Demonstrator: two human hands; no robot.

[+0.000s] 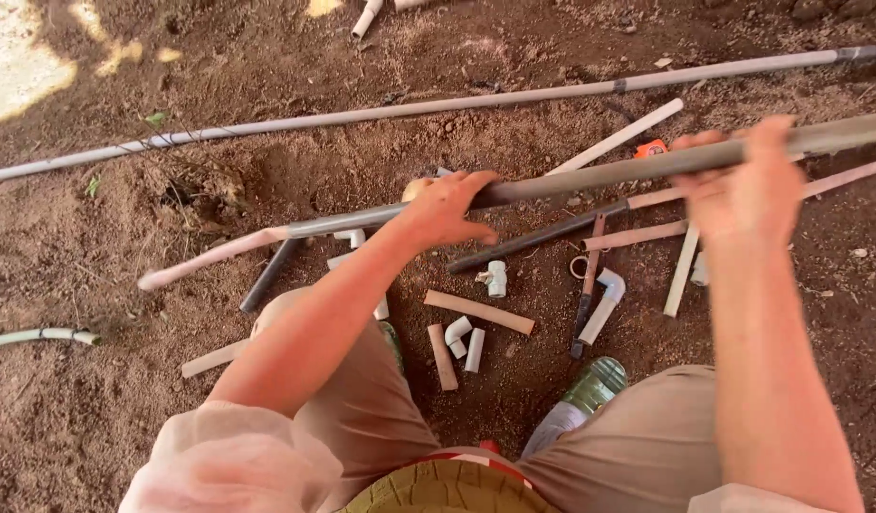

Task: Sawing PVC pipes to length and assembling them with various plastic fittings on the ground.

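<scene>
- Two bare hands hold one long grey pipe (590,177) above red soil – the left hand (445,207) draped over it mid-length, the right hand (742,185) wrapped round it toward 3 o'clock.
- The pipe looks rigid, light and dusty-smooth; it would likely sag if gripped only at one end – two well-spaced holds suit it.
- Short pipe offcuts (478,312) and a white elbow fitting (604,301) lie toward 6 o'clock, beside a plastic bottle (579,404).

Bare reddish-brown dirt ground (172,408) all around here, loose and crumbly, dotted with small stones. Mostly shade, but a bright patch of sunlight (15,71) hits the top left corner. A tiny green sprout (156,119) pokes up nearby.
</scene>
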